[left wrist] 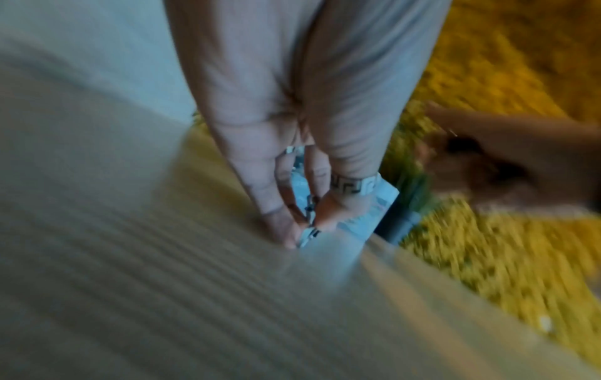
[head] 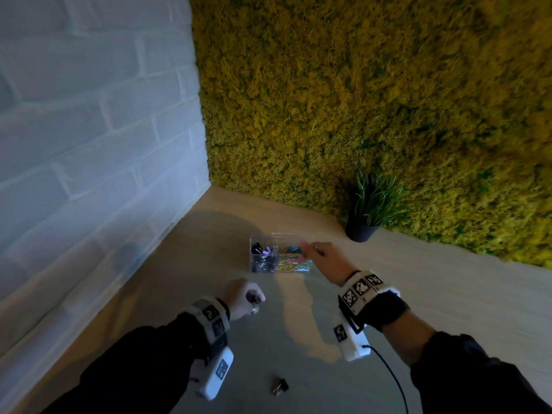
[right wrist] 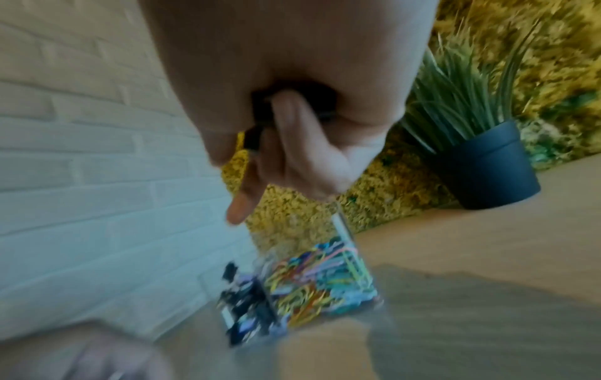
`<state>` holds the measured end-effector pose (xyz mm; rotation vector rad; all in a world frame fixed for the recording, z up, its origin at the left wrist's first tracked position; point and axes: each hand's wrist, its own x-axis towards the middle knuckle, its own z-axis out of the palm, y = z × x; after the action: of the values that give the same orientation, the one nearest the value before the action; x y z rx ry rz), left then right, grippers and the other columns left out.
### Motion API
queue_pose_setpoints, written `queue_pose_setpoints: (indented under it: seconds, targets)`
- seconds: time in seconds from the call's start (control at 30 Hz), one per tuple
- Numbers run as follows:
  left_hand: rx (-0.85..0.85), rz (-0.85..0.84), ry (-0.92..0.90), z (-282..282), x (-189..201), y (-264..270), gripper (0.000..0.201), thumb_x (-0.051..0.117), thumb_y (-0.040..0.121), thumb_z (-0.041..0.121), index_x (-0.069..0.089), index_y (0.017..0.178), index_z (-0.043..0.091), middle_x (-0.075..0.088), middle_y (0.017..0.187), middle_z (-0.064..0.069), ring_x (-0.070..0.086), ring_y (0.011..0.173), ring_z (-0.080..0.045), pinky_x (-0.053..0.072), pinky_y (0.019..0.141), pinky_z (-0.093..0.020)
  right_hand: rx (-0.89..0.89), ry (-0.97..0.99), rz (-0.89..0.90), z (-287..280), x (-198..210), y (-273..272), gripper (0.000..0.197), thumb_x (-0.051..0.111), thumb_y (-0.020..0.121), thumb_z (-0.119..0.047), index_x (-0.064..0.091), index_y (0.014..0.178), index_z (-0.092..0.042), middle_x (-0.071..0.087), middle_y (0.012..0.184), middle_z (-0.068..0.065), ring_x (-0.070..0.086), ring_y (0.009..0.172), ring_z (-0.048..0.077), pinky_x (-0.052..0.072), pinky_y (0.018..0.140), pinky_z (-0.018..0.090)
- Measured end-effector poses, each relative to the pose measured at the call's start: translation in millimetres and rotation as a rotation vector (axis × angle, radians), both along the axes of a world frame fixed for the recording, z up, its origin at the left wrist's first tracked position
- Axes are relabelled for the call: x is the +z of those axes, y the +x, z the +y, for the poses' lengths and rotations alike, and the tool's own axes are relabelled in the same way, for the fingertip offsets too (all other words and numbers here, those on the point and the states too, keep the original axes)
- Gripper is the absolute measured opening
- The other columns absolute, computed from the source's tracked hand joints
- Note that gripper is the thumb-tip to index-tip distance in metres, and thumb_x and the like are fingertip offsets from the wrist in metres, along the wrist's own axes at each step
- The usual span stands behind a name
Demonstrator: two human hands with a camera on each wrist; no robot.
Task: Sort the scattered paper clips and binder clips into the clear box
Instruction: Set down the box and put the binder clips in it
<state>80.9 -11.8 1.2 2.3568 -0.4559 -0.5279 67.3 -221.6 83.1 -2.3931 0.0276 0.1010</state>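
The clear box (head: 251, 258) stands on the pale wooden table, with dark and purple binder clips in its left compartment and coloured paper clips (head: 291, 259) in its right one. My right hand (head: 316, 251) hovers over the box's right side; in the right wrist view the right hand (right wrist: 276, 144) curls a finger round a black binder clip (right wrist: 257, 133) above the box (right wrist: 341, 226). My left hand (head: 254, 297) is fisted in front of the box; the left hand (left wrist: 305, 231) pinches a small black-and-silver binder clip (left wrist: 310, 232). Another black binder clip (head: 280, 386) lies on the table near me.
A dark pot with a grass plant (head: 360, 231) stands behind and right of the box, against the moss wall. A white brick wall (head: 89, 144) bounds the table on the left. A black cable (head: 391, 375) trails from my right wrist.
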Motion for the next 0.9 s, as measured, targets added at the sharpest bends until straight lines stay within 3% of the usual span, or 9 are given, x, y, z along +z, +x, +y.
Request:
queue_pose_setpoints:
  seconds: [0.1,0.17,0.27,0.43,0.57,0.6,0.7,0.8,0.9]
  targets:
    - [0.159,0.174,-0.165,7.1,-4.8,9.3,0.02,0.057,0.08,-0.011,0.071,0.085,0.004,0.068,0.081,-0.01,0.061,0.057,-0.004,0.041,0.047,-0.004,0.425,-0.116,0.292,17.0,-10.2,-25.9,0.03,0.052,0.094,-0.03,0.072,0.101,-0.01,0.063,0.051,-0.022,0.051,0.048,-0.01,0.037,0.057,0.005]
    - [0.28,0.364,-0.317,7.3,-0.5,9.2,0.029,0.05,0.083,-0.015,0.062,0.073,0.008,0.057,0.07,-0.008,0.055,0.039,0.0,0.044,0.039,-0.01,0.609,-0.133,0.426,25.8,-22.7,-38.2,0.025,0.064,0.086,-0.028,0.071,0.105,-0.013,0.072,0.074,-0.01,0.052,0.058,-0.008,0.038,0.064,0.004]
    - [0.484,0.64,-0.648,4.5,10.6,7.5,0.033,0.031,0.087,-0.02,0.051,0.07,0.001,0.05,0.074,-0.012,0.05,0.053,-0.015,0.046,0.035,-0.016,0.738,-0.128,0.446,37.2,-36.0,-54.4,0.03,0.076,0.074,-0.028,0.069,0.102,-0.021,0.046,0.053,-0.005,0.039,0.047,0.004,0.031,0.052,0.011]
    - [0.672,0.993,-0.924,16.7,25.5,13.0,0.022,0.033,0.094,0.007,0.052,0.095,-0.004,0.047,0.076,-0.014,0.046,0.064,-0.018,0.052,0.041,-0.023,0.801,-0.221,0.417,43.4,-52.7,-69.2,0.035,0.082,0.065,-0.021,0.069,0.097,-0.015,0.057,0.069,-0.004,0.045,0.06,-0.001,0.035,0.059,0.011]
    - [0.619,1.036,-0.835,10.3,37.2,12.5,0.029,0.035,0.096,0.02,0.049,0.072,0.009,0.044,0.048,-0.001,0.041,0.036,-0.01,0.037,0.035,-0.014,0.737,-0.282,0.368,38.5,-57.4,-69.1,0.028,0.076,0.074,-0.026,0.068,0.093,-0.008,0.052,0.066,-0.006,0.047,0.061,0.0,0.035,0.059,0.016]
    - [0.594,1.048,-0.861,6.1,41.6,12.7,0.031,0.032,0.096,0.019,0.047,0.069,0.011,0.039,0.043,0.003,0.036,0.031,-0.008,0.033,0.035,-0.012,0.738,-0.312,0.372,36.6,-57.8,-69.2,0.029,0.074,0.076,-0.028,0.066,0.094,-0.007,0.054,0.072,-0.001,0.05,0.068,0.009,0.037,0.061,0.02]
    - [0.582,1.056,-1.004,-6.2,57.6,19.4,0.03,0.027,0.095,0.011,0.049,0.074,0.01,0.033,0.036,0.005,0.03,0.026,-0.008,0.032,0.033,-0.012,0.665,-0.337,0.372,33.3,-58.5,-67.8,0.02,0.067,0.082,-0.027,0.052,0.085,-0.016,0.054,0.076,0.0,0.051,0.074,0.017,0.036,0.068,0.021]
    - [0.689,1.025,-1.178,-17.0,73.7,34.4,0.031,0.027,0.097,0.007,0.054,0.084,0.0,0.048,0.051,-0.006,0.049,0.045,-0.015,0.049,0.038,-0.022,0.26,0.181,0.552,29.4,-53.2,-60.9,0.027,0.044,0.09,-0.018,0.036,0.065,-0.024,0.032,0.057,-0.007,0.033,0.043,0.007,0.028,0.041,0.014]
    - [0.749,1.062,-1.304,-23.8,81.4,50.4,0.027,0.026,0.099,0.006,0.05,0.091,-0.002,0.048,0.083,-0.017,0.049,0.076,-0.024,0.052,0.08,-0.029,-0.135,0.911,0.579,20.9,-43.3,-45.6,0.028,0.031,0.085,-0.018,0.038,0.058,-0.022,0.018,0.056,-0.003,0.017,0.041,0.008,0.019,0.037,0.005]
